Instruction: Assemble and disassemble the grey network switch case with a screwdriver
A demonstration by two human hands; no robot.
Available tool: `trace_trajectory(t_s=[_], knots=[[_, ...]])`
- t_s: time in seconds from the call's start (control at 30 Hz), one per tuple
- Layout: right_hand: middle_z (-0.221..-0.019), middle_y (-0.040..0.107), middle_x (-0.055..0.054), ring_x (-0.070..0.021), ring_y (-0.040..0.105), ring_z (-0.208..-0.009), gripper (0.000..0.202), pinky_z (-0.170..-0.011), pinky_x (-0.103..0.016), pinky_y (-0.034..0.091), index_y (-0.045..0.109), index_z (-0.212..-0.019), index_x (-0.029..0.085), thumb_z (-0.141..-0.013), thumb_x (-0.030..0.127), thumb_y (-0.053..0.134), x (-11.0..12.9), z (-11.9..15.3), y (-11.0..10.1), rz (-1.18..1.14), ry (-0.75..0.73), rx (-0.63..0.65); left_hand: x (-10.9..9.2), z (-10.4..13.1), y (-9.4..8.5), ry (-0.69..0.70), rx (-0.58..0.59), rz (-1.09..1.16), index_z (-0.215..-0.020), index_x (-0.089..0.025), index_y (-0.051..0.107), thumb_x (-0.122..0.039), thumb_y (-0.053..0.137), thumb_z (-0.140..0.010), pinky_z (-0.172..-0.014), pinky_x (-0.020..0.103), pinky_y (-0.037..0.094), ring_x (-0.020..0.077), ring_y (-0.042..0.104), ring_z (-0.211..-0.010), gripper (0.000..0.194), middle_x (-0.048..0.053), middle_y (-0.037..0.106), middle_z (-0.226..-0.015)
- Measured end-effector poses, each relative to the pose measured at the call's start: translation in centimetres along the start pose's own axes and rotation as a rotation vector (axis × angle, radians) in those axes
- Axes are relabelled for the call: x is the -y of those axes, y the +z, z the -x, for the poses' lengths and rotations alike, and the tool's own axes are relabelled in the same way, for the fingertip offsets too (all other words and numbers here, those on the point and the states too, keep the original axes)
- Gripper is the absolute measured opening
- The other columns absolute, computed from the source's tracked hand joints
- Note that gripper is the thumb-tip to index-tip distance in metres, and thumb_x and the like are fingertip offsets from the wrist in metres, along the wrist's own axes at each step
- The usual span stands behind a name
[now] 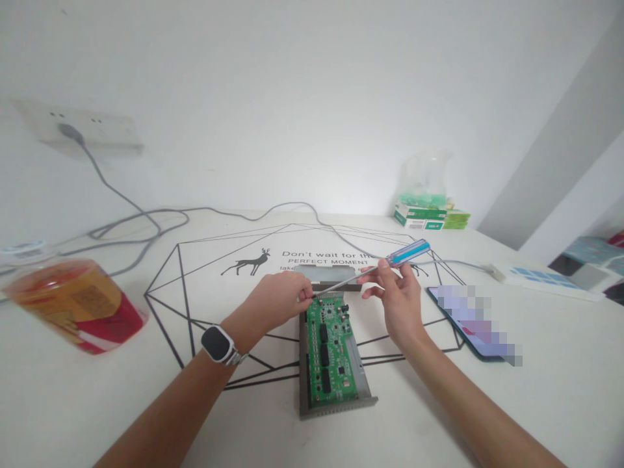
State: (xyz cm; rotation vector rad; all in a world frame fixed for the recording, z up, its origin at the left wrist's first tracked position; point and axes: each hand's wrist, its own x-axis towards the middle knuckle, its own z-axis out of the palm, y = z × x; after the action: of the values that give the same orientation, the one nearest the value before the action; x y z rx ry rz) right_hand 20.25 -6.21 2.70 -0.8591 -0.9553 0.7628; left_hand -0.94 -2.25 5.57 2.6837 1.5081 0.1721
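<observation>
A green circuit board (334,357) lies in an open grey metal case (305,390) at the middle of the table. My right hand (397,296) grips a screwdriver (409,253) with a blue, clear handle between thumb and fingers. Its long metal shaft slants down to the left, and the tip is at the board's far left corner. At that same corner is my left hand (285,296), fingers pinched together near the tip; whatever they hold is too small to make out. A grey metal plate (324,273) is just beyond the case.
On the left stands a red and yellow container (82,305). A phone (472,325) and a power strip (546,283) lie to the right. Small boxes (420,216) sit at the back right. A grey cable (234,213) runs along the back.
</observation>
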Motion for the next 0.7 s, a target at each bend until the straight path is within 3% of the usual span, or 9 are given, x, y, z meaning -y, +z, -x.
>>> trace_trajectory(t_s=[0.27, 0.7], knots=[[-0.083, 0.073, -0.002, -0.0187, 0.073, -0.068, 0.04, -0.043, -0.024, 0.055, 0.051, -0.093, 0.023, -0.083, 0.054, 0.074, 0.2, 0.26, 0.24, 0.046, -0.063, 0.048, -0.2, 0.02, -0.05, -0.015, 0.012, -0.007, -0.085, -0.022, 0.073, -0.027, 0.059, -0.085, -0.066, 0.029, 0.04, 0.0225, 0.067, -0.084, 0.015, 0.003, 0.073, -0.088], [-0.076, 0.073, 0.001, -0.0171, 0.071, -0.06, 0.042, -0.044, -0.023, 0.054, 0.051, -0.087, 0.023, -0.076, 0.049, 0.082, -0.03, -0.03, 0.1, -0.011, -0.013, -0.022, -0.53, -0.13, 0.53, -0.008, -0.013, -0.031, -0.084, -0.021, 0.07, -0.022, 0.057, -0.085, -0.066, 0.03, 0.039, 0.0235, 0.067, -0.088, 0.013, 0.004, 0.074, -0.091]])
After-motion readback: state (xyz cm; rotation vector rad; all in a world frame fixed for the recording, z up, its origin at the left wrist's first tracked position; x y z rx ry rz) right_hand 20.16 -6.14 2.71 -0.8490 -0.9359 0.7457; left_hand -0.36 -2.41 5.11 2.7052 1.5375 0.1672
